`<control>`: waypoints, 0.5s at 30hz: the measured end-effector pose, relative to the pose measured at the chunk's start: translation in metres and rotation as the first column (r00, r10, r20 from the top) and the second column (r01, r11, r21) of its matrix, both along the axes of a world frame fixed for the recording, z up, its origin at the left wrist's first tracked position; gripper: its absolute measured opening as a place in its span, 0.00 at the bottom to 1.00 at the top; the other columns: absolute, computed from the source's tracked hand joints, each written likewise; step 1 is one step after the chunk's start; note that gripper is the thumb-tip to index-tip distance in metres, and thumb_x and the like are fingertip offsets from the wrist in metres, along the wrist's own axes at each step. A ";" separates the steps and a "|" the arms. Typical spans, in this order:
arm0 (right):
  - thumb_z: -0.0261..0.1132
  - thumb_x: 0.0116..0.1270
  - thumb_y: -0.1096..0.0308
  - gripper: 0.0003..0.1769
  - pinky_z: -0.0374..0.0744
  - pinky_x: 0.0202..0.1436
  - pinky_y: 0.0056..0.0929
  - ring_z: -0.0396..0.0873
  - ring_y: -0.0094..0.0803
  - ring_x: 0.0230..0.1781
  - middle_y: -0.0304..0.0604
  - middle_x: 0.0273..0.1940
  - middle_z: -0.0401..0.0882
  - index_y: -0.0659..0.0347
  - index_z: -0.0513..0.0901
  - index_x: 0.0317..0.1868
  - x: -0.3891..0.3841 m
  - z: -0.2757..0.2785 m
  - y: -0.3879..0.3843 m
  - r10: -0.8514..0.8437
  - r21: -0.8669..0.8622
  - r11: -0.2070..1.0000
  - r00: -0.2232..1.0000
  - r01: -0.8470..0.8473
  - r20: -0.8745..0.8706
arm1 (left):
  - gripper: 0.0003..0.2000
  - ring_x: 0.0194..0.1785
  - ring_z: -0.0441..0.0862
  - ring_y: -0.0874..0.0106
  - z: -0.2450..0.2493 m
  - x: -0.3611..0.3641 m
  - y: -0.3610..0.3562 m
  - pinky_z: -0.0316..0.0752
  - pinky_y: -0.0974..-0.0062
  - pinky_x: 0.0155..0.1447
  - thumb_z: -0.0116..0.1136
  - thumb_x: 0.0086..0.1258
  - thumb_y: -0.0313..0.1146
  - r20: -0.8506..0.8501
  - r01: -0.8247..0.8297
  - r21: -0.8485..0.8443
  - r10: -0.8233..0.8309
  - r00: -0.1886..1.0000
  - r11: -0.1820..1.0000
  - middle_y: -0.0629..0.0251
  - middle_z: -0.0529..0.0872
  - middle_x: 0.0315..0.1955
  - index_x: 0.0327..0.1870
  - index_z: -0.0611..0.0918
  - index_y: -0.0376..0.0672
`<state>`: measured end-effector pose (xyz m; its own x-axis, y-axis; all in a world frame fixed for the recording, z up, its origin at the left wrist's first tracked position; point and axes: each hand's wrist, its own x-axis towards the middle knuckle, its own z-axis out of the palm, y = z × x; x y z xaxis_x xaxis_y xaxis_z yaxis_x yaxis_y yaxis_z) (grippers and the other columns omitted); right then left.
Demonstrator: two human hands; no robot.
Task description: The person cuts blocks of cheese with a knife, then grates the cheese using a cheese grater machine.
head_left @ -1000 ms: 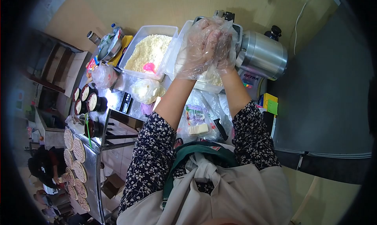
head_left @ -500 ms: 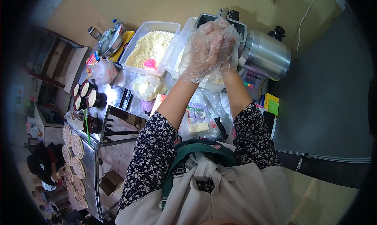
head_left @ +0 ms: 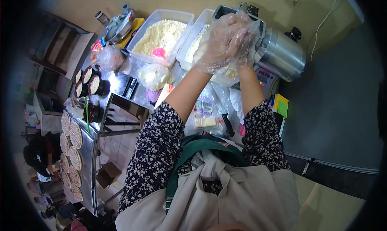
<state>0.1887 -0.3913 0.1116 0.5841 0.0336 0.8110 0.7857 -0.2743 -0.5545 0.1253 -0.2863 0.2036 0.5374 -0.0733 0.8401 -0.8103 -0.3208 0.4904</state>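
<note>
My left hand [head_left: 221,39] and my right hand [head_left: 244,39], both in clear plastic gloves, are pressed together with their fingers curled. They are above a clear bin of pale shreds [head_left: 197,39] and in front of the dark metal tray [head_left: 221,12] of a grating machine [head_left: 284,55]. Whatever lies between the palms is hidden by the fingers and crinkled plastic. Below my forearms, a pale block of cheese [head_left: 205,122] rests on plastic wrapping, with a black-handled knife [head_left: 228,125] to its right.
To the left stands another bin of shreds [head_left: 163,36] with a pink scoop [head_left: 159,52]. Nearby are a bagged pale mass [head_left: 155,76], a scale [head_left: 130,87] and dark round pans [head_left: 94,85]. Flat round bases [head_left: 75,135] cover a lower metal table; a person [head_left: 38,154] is beyond it.
My view has shifted slightly, so the bins and machine appear higher and further right. My hands stay pressed together at the machine.
</note>
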 end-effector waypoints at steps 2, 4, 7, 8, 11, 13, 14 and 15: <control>0.57 0.70 0.48 0.26 0.71 0.62 0.35 0.76 0.39 0.53 0.45 0.51 0.78 0.61 0.74 0.56 -0.012 0.022 -0.001 0.123 0.087 0.989 0.992 -0.121 -0.022 | 0.09 0.50 0.78 0.52 0.002 -0.007 0.002 0.73 0.60 0.55 0.53 0.69 0.34 -0.071 -0.017 0.095 0.024 0.997 0.995 0.53 0.82 0.44 0.40 0.83 0.40; 0.60 0.68 0.56 0.16 0.75 0.56 0.34 0.79 0.39 0.47 0.44 0.45 0.81 0.60 0.79 0.45 -0.013 0.035 -0.002 0.235 0.138 0.962 0.972 -0.236 0.022 | 0.10 0.53 0.78 0.53 0.008 -0.016 0.008 0.73 0.61 0.57 0.54 0.69 0.33 -0.040 -0.030 0.187 0.038 0.998 0.982 0.53 0.81 0.48 0.47 0.82 0.40; 0.62 0.64 0.63 0.10 0.75 0.54 0.37 0.80 0.41 0.45 0.45 0.42 0.82 0.61 0.81 0.40 -0.003 0.036 0.015 0.028 0.089 0.996 1.000 -0.029 0.014 | 0.16 0.57 0.77 0.55 0.009 -0.038 0.021 0.72 0.63 0.61 0.56 0.69 0.31 -0.030 -0.122 0.223 0.132 0.991 0.967 0.54 0.79 0.54 0.57 0.78 0.41; 0.62 0.61 0.69 0.05 0.76 0.50 0.40 0.79 0.46 0.41 0.46 0.37 0.82 0.61 0.81 0.34 0.004 0.043 0.010 -0.133 -0.073 0.981 0.899 0.179 0.418 | 0.19 0.59 0.77 0.56 0.007 -0.052 0.023 0.72 0.63 0.62 0.57 0.69 0.32 -0.056 -0.203 0.175 0.216 0.975 0.963 0.53 0.78 0.57 0.60 0.75 0.42; 0.61 0.59 0.71 0.04 0.76 0.48 0.42 0.79 0.48 0.38 0.47 0.33 0.81 0.61 0.81 0.31 -0.008 0.059 0.008 -0.045 -0.095 0.993 0.975 0.067 0.217 | 0.24 0.61 0.74 0.52 -0.041 -0.091 0.040 0.69 0.59 0.65 0.58 0.66 0.30 -0.345 -0.229 0.180 0.280 0.896 0.957 0.50 0.77 0.56 0.63 0.70 0.40; 0.61 0.59 0.72 0.04 0.76 0.46 0.41 0.78 0.50 0.36 0.48 0.31 0.80 0.61 0.81 0.30 -0.012 0.071 0.007 -0.063 -0.115 0.989 0.965 0.095 0.255 | 0.24 0.61 0.73 0.51 -0.087 -0.120 0.044 0.68 0.59 0.65 0.58 0.66 0.31 -0.535 -0.167 0.208 0.255 0.806 0.964 0.48 0.76 0.56 0.64 0.69 0.40; 0.61 0.61 0.71 0.05 0.76 0.41 0.37 0.79 0.45 0.34 0.46 0.31 0.81 0.62 0.82 0.31 -0.011 0.079 0.005 -0.114 -0.202 0.965 0.963 0.165 0.244 | 0.24 0.62 0.73 0.51 -0.102 -0.137 0.043 0.68 0.59 0.65 0.57 0.67 0.32 -0.665 -0.066 0.254 0.224 0.713 0.965 0.47 0.76 0.57 0.64 0.69 0.40; 0.62 0.63 0.71 0.06 0.76 0.37 0.33 0.80 0.41 0.33 0.44 0.32 0.81 0.63 0.82 0.31 -0.010 0.080 0.001 -0.165 -0.286 0.930 0.957 0.231 0.237 | 0.23 0.62 0.72 0.51 -0.119 -0.153 0.040 0.68 0.59 0.65 0.57 0.67 0.32 -0.778 0.042 0.281 0.201 0.595 0.959 0.46 0.75 0.57 0.64 0.70 0.40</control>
<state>0.1784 -0.3903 0.1921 0.4265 0.2019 0.8817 0.7851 -0.5667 -0.2500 -0.0276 -0.2459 0.0842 0.9909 -0.1302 0.0339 -0.1026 -0.5688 0.8160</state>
